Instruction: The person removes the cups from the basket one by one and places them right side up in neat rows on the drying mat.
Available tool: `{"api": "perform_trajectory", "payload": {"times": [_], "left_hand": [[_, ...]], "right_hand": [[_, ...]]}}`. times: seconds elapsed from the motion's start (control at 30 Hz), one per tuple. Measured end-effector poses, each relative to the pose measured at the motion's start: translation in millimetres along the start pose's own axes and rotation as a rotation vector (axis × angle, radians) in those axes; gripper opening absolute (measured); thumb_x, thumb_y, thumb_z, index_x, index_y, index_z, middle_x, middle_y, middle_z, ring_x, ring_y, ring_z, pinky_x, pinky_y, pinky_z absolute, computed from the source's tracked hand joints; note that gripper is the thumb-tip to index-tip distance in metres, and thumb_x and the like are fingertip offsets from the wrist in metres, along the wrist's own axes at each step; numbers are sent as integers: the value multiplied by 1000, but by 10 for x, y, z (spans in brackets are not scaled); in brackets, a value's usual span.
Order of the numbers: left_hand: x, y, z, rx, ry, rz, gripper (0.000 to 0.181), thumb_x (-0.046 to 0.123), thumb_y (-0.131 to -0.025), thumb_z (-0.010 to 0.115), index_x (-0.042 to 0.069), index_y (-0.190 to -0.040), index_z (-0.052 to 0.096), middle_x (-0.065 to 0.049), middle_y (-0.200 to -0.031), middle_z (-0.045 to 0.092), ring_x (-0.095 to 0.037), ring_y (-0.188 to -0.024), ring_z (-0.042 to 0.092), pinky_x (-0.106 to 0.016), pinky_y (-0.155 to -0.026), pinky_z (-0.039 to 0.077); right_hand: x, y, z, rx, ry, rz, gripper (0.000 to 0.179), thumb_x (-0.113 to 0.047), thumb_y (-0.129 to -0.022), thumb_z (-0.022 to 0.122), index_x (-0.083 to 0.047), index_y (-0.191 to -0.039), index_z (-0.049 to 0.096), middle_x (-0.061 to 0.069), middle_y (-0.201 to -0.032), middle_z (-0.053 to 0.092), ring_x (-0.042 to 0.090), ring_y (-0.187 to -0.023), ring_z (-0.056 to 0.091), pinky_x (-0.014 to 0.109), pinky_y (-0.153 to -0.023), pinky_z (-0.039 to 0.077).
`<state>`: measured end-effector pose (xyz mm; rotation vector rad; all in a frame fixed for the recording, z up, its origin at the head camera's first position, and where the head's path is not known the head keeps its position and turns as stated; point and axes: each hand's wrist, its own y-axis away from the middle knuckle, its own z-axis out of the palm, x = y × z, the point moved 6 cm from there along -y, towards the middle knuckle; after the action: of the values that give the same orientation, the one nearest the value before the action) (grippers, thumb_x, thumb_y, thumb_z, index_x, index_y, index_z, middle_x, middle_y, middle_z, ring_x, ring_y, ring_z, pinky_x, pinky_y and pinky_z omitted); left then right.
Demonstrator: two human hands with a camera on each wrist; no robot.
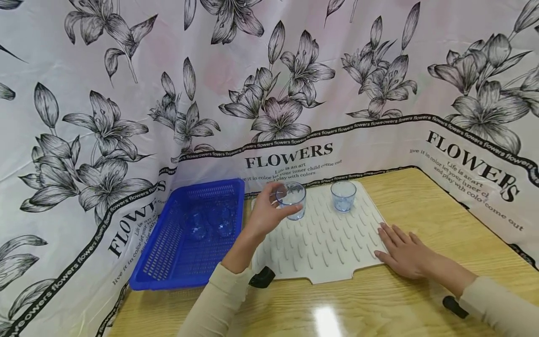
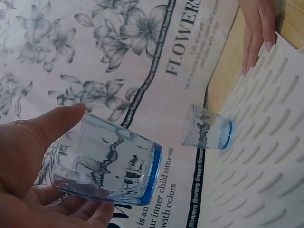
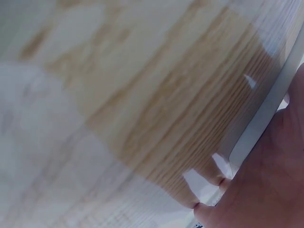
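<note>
My left hand point(image 1: 269, 211) grips a clear glass with a bluish base point(image 1: 296, 206), thumb on one side and fingers on the other. In the left wrist view this glass point(image 2: 107, 159) is held above the white ridged drying mat point(image 2: 266, 137). A second glass of the same kind point(image 1: 343, 196) stands upright at the far part of the mat point(image 1: 320, 248). My right hand point(image 1: 402, 250) lies with extended fingers at the mat's right edge, palm toward the table. Up close in the right wrist view, that hand point(image 3: 266, 175) is beside the mat's edge.
A blue plastic basket point(image 1: 168, 281) with slotted walls stands left of the mat, with glasses point(image 1: 198, 227) inside. Behind the wooden table point(image 1: 379, 304) hangs a floral curtain point(image 1: 269, 84), which also runs along both sides.
</note>
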<state>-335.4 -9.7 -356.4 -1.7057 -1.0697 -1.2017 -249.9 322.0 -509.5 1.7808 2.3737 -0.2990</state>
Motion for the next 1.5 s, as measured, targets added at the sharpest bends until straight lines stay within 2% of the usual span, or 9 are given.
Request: {"api": "perform_trajectory", "payload": {"times": [0.13, 0.4, 0.57, 0.77, 0.97, 1.07, 1.2, 1.37, 1.5], "left_hand": [[-22, -19, 78, -16, 3, 3, 79, 23, -85, 86, 12, -150, 44, -12, -143, 51, -33, -142, 45, -48, -115, 41], [-97, -103, 300, -58, 35, -5, 74, 22, -86, 85, 12, -149, 46, -8, -141, 53, -32, -140, 48, -47, -107, 48], [-127, -158, 447, -63, 52, -8, 72, 21, -84, 87, 15, -146, 49, -3, -137, 55, -30, -137, 50, -43, -104, 51], [-139, -189, 578, -69, 63, 0, 72, 20, -83, 87, 13, -145, 50, -2, -134, 56, -28, -134, 52, -42, -111, 44], [-161, -208, 690, -79, 63, 0, 71, 20, -84, 87, 12, -144, 51, -2, -134, 57, -25, -132, 54, -41, -112, 43], [-171, -217, 729, -76, 62, -9, 70, 20, -83, 88, 15, -143, 51, 1, -132, 57, -23, -132, 54, -39, -112, 44], [-179, -241, 784, -74, 54, -12, 72, 20, -82, 89, 16, -144, 52, 7, -128, 57, -21, -132, 54, -37, -111, 44], [-187, -266, 869, -75, 62, -24, 72, 17, -81, 89, 17, -142, 52, 1, -134, 57, -21, -132, 53, -37, -107, 48], [-199, -285, 967, -78, 57, -42, 70, 16, -80, 90, 19, -140, 54, 0, -136, 57, -22, -132, 54, -34, -99, 52]], "right_hand": [[12, -19, 9, -22, 10, 6, 77, -50, -107, 46, 9, -155, 33, 31, -161, 28, 55, -146, 23, 80, -107, 18], [96, -31, 58, -69, 9, 26, 84, -58, -107, 38, 7, -157, 28, 30, -164, 22, 54, -149, 18, 80, -110, 13], [68, -11, 27, -40, -3, 19, 80, -55, -107, 41, 8, -156, 30, 30, -163, 25, 55, -148, 20, 80, -108, 15], [-31, 4, -51, -9, -2, 3, 75, -47, -107, 47, 10, -154, 34, 33, -160, 28, 57, -145, 23, 82, -106, 18], [-3, 2, -9, -37, -8, 17, 77, -51, -107, 45, 10, -154, 33, 32, -161, 27, 57, -146, 22, 81, -107, 17], [47, -7, 44, -42, -12, 16, 79, -53, -108, 41, 7, -157, 30, 30, -163, 24, 55, -148, 19, 80, -108, 14], [-2, -5, 1, -31, -17, 8, 77, -50, -108, 44, 8, -156, 31, 31, -162, 25, 56, -147, 21, 81, -107, 16], [-99, -5, -92, -54, 17, 24, 76, -48, -107, 47, 10, -153, 35, 33, -160, 28, 57, -145, 24, 81, -107, 19], [-68, -11, -70, -37, 16, 17, 75, -48, -107, 47, 11, -153, 36, 33, -159, 29, 57, -144, 25, 81, -107, 19]]}}
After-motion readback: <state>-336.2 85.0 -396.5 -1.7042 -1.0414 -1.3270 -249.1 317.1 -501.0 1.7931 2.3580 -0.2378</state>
